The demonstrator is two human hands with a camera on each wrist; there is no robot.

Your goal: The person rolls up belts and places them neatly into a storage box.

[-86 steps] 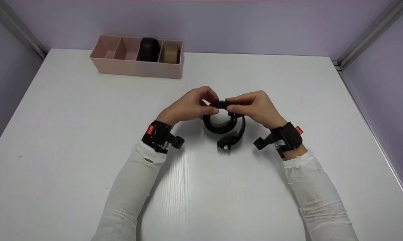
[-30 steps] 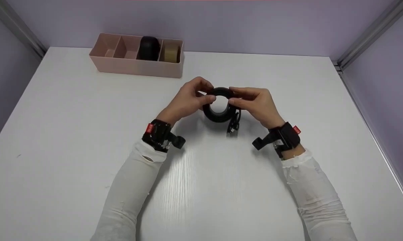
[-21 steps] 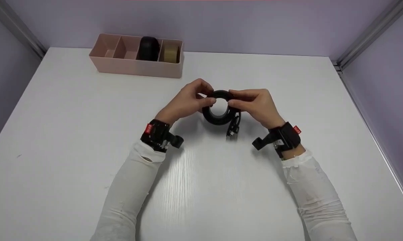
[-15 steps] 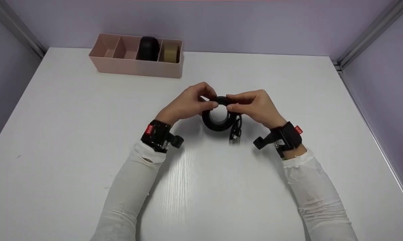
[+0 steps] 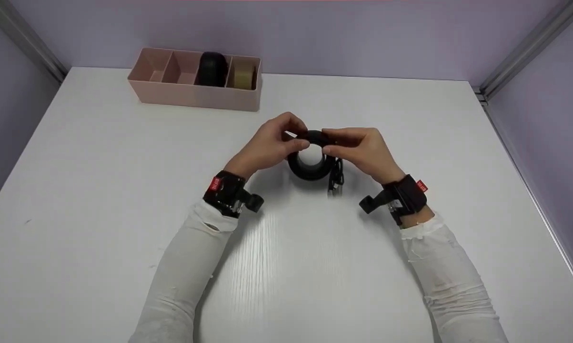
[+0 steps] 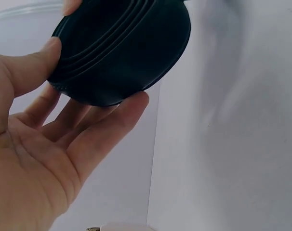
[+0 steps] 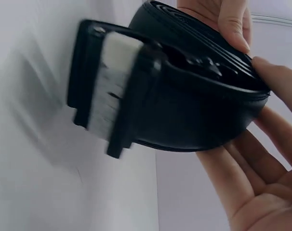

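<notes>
A black belt (image 5: 310, 171), wound into a round coil with a hole in the middle, is held up over the white table by both hands. My left hand (image 5: 272, 145) pinches its left side between thumb and fingers, as the left wrist view confirms on the coil (image 6: 131, 57). On the right side, my right hand (image 5: 365, 150) grips the coil with thumb and fingertips. The buckle (image 7: 112, 82) sticks out from the coil's outer end in the right wrist view; in the head view, the buckle (image 5: 335, 183) hangs below my right hand.
A pink divided box (image 5: 196, 97) stands at the back left. In it sit a black rounded item (image 5: 213, 69) and a tan roll (image 5: 243, 76). Purple panels (image 5: 362, 38) border the white table (image 5: 286, 267).
Since the oldest frame, the buckle end has come closer to the coil. In the last second the coil has dipped toward me, then risen again slightly, with both hands keeping their hold.
</notes>
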